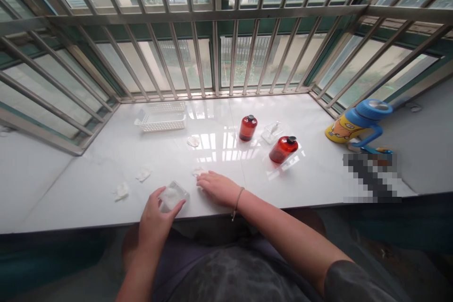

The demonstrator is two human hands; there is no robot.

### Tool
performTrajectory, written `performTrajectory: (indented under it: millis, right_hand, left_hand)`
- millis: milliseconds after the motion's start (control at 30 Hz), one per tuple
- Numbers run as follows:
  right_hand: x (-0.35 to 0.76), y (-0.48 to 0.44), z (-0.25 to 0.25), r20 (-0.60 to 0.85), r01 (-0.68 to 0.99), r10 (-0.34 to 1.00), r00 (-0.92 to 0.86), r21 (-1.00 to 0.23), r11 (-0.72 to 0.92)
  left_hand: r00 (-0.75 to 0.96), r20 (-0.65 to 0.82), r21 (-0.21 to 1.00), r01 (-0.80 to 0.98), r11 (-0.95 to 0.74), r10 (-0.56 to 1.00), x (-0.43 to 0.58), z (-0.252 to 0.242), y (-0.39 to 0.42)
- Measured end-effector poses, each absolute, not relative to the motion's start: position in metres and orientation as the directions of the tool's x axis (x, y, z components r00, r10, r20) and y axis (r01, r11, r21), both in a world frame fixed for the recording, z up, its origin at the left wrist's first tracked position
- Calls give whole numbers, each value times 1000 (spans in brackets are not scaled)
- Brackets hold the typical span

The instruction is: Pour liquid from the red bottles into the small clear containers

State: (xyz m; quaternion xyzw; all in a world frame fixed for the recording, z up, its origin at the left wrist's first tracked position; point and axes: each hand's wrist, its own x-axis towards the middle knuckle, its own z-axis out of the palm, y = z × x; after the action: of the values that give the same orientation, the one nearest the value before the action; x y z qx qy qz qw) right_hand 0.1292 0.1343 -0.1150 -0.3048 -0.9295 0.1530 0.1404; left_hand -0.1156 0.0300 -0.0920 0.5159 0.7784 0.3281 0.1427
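Observation:
My left hand [155, 210] is closed around a small clear square container [173, 196] with whitish contents, held near the front edge of the white ledge. My right hand [219, 189] lies low over the ledge, fingers bent down together at a crumpled white tissue piece [198, 171]; the fingertips are partly hidden. Left of the container are two more crumpled tissue pieces, one tissue [121, 191] nearer me and another tissue [143, 173] behind it. A further tissue [193, 141] sits farther back.
A white perforated basket [163, 125] stands at the back left. Two red bottles with black caps, one bottle [248, 128] behind the other bottle [283, 149], flank a clear pump top [272, 131]. A blue and yellow flask [357, 120] stands right. Metal bars [215, 56] line the window.

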Motion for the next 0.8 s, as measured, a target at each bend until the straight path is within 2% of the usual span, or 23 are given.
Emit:
performTrajectory:
  millis: [100,200,300,400,533,600,700,800]
  right_hand:
    - [161,154,-113,145,666,751,-645,-376,644]
    - [201,187,-109,128,842,915,-383,-360,403]
    - [208,207,-108,118,895,960,-253,-348,279]
    - [167,196,-111,121,850,924,-363,-362,382]
    - [95,150,-116,141,614,720,-679,-428,663]
    - [77,136,-117,154,530,649,-745,-455,716]
    - [89,148,-114,134,578,705,-696,-477,662]
    - [138,187,-108,95,746,870,-485,-474,468]
  left_hand:
    - [-456,83,651,698,298,886,-123,-90,30]
    - [-473,76,656,686,313,878,-126,-90,31]
    - [-488,76,668,672,319,870,-124,-90,31]
    - [-496,69,669,667,329,866,-122,-90,32]
    - [-487,81,668,674,316,870,-125,-89,32]
    - [-483,88,671,675,306,871,-127,-90,33]
    - [-476,102,671,681,293,873,-130,-91,33]
    - [-475,102,671,682,292,874,-132,-90,34]
